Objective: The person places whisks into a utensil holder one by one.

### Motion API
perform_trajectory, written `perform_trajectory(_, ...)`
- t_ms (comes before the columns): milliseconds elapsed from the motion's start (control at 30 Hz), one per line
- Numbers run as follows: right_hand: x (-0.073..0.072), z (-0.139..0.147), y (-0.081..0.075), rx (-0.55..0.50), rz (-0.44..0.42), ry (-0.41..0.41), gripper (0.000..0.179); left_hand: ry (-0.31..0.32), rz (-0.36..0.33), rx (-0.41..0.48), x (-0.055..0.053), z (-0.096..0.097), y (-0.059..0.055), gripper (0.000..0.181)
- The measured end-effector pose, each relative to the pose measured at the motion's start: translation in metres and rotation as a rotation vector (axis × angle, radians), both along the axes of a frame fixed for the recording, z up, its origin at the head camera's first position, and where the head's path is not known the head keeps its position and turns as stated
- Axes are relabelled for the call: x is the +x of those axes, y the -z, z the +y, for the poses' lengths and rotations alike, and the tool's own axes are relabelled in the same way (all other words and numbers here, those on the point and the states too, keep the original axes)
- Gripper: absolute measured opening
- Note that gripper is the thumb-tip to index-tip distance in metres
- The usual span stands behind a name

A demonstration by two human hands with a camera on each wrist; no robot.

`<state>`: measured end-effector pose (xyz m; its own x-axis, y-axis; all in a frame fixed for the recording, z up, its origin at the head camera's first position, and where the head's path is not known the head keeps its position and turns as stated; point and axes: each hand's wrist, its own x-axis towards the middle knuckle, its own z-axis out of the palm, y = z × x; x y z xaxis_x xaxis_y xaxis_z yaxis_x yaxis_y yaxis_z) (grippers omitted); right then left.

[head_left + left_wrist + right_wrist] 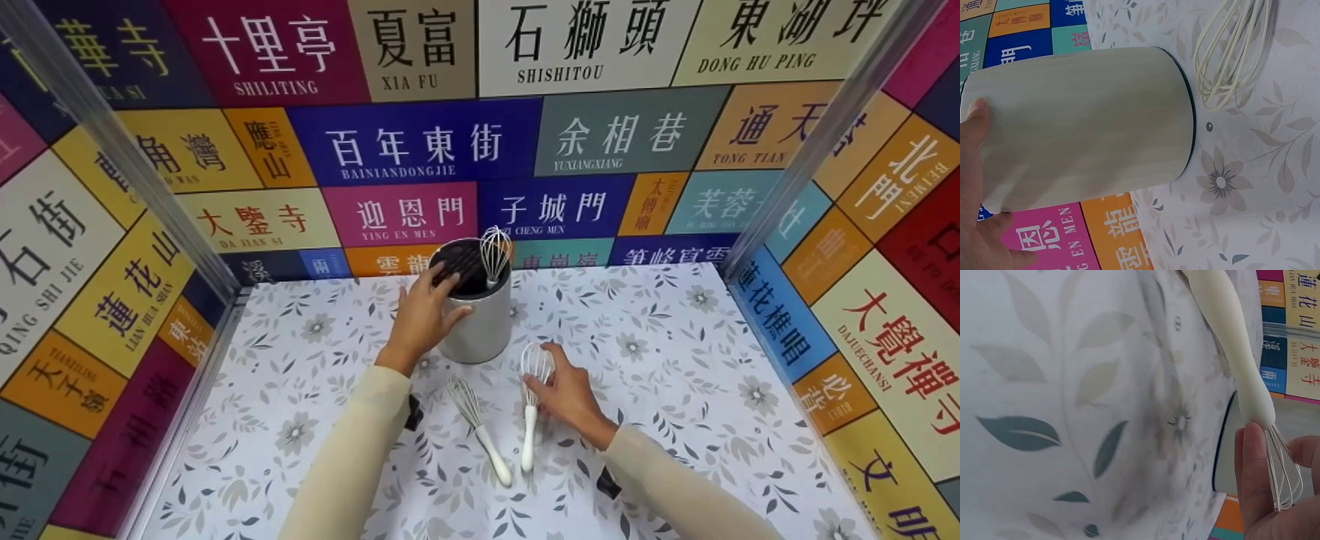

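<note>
A light grey cylindrical utensil holder point(477, 326) with a dark inside stands upright toward the back of the table. My left hand point(425, 315) grips it near its top rim, with the thumb point(978, 115) on its outer wall. A whisk point(496, 255) stands in the holder with its wires up. My right hand point(566, 386) pinches a second whisk point(529, 431) by its wires, and its pale handle point(1230, 337) points toward me. A third whisk point(487, 442) lies on the table between my forearms, wires toward the holder.
White cloth with grey flowers and leaves covers the table point(645, 465). Coloured panels with large lettering point(416, 142) rise behind and on both sides. Metal posts point(795, 142) mark the back corners.
</note>
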<state>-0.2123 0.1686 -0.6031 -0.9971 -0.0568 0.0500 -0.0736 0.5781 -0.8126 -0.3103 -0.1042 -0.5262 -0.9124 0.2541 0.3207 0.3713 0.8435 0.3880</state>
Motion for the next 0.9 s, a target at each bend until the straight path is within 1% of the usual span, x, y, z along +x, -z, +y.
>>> perform_trajectory(100,-0.004,0.001,-0.010,-0.042,-0.010,-0.002,0.065,0.000,0.002,0.002,0.000,0.000,0.000,0.068)
perform_trajectory(233,-0.010,0.002,-0.025,-0.071,-0.009,0.004,0.066,0.002,0.002,0.006,0.000,0.000,0.001,0.068)
perform_trajectory(467,-0.024,0.003,-0.054,-0.102,0.047,0.030,0.067,-0.001,-0.003,0.008,0.000,0.000,0.001,0.069)
perform_trajectory(700,-0.041,0.001,-0.088,-0.197,0.068,0.068,0.071,-0.008,-0.024,0.007,0.000,-0.001,0.000,0.068)
perform_trajectory(800,-0.048,-0.001,-0.104,-0.232,0.101,0.081,0.076,-0.010,-0.030,0.006,0.001,0.000,0.000,0.068)
perform_trajectory(900,-0.056,-0.003,-0.120,-0.235,0.146,0.083,0.080,-0.011,-0.027,0.004,0.001,0.000,0.000,0.068)
